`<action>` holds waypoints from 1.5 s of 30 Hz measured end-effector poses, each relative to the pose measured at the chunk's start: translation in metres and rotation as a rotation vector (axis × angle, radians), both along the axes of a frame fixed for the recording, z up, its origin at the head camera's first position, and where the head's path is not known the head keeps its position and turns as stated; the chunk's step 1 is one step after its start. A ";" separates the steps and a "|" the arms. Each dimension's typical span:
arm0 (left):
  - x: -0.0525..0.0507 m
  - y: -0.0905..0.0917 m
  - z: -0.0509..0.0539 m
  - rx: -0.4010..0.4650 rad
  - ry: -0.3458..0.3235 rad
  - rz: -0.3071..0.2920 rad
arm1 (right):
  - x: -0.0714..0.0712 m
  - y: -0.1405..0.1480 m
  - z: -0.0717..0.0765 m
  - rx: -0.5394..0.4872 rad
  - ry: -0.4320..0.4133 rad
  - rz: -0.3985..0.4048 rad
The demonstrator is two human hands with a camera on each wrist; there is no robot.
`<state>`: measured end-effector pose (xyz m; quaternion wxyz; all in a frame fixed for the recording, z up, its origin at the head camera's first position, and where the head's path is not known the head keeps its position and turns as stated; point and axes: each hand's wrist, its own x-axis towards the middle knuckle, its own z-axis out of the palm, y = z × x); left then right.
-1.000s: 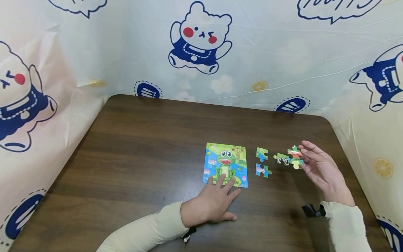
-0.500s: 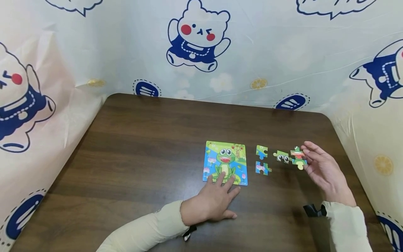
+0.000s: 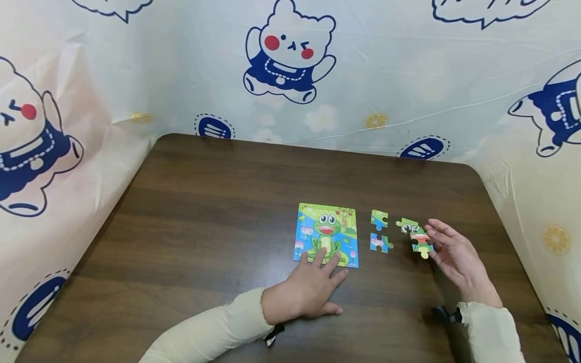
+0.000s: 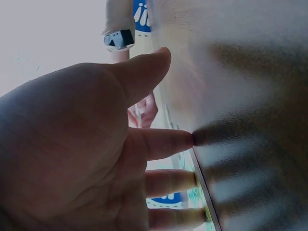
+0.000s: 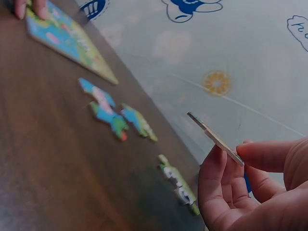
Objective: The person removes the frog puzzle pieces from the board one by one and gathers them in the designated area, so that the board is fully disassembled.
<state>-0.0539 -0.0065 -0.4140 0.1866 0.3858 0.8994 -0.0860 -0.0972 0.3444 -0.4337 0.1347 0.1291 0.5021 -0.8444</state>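
Note:
A square frog picture board (image 3: 304, 222) lies flat on the table. My left hand (image 3: 308, 295) is spread, its fingertips resting on the board's lower edge. In my right hand (image 3: 463, 262) a jigsaw piece (image 3: 419, 237) with the frog's red mouth is pinched between thumb and fingers, held above the table and edge-on in the right wrist view. A yellow-and-green part hangs below the mouth; I cannot tell whether it is a second piece. Just beyond, the puzzle piece with two eyes (image 3: 407, 227) lies on the table.
Between the board and the eyes piece lie a green-and-blue puzzle piece (image 3: 378, 219) and a pink-and-blue puzzle piece (image 3: 378, 243). The brown wooden table (image 3: 204, 212) has a patterned cloth (image 3: 386, 65) around its back and sides.
My right hand first shifted slightly right, then came nearer and left, carrying the pinched piece from beside the eyes piece to just in front of it. The left hand has stayed on the board.

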 end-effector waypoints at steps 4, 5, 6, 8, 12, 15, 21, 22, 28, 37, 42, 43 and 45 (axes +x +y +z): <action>0.000 0.001 -0.001 0.002 0.001 -0.002 | 0.004 -0.001 -0.008 0.033 -0.011 -0.003; 0.000 0.001 -0.001 0.003 0.001 -0.002 | 0.005 -0.001 -0.009 0.038 -0.014 -0.003; 0.000 0.001 -0.002 0.002 0.003 -0.001 | 0.006 -0.002 -0.011 0.050 -0.015 -0.003; 0.000 0.001 -0.002 0.001 0.004 0.000 | 0.006 -0.002 -0.014 0.072 -0.015 -0.006; 0.000 0.001 -0.004 -0.005 0.006 -0.003 | 0.009 -0.003 -0.018 0.129 0.015 -0.026; 0.000 0.001 -0.004 -0.004 0.007 -0.005 | 0.010 -0.004 -0.020 0.186 0.037 -0.038; 0.000 0.000 -0.003 0.006 0.003 -0.006 | 0.013 -0.010 -0.020 0.421 0.039 -0.049; 0.000 0.000 -0.003 0.007 0.003 -0.006 | 0.013 -0.011 -0.019 0.458 0.043 -0.051; -0.001 0.000 -0.004 0.014 -0.003 0.001 | 0.014 -0.013 -0.018 0.605 0.067 -0.060; -0.001 0.000 -0.004 0.017 0.008 -0.006 | 0.020 -0.009 -0.015 0.623 0.066 -0.086; 0.000 0.000 -0.004 0.015 0.011 -0.007 | 0.022 -0.005 -0.013 0.560 0.096 -0.111; 0.000 0.000 -0.004 0.014 0.010 -0.008 | 0.022 -0.004 -0.013 0.558 0.097 -0.115; 0.000 0.000 -0.005 0.014 0.010 -0.008 | 0.022 -0.003 -0.013 0.552 0.100 -0.120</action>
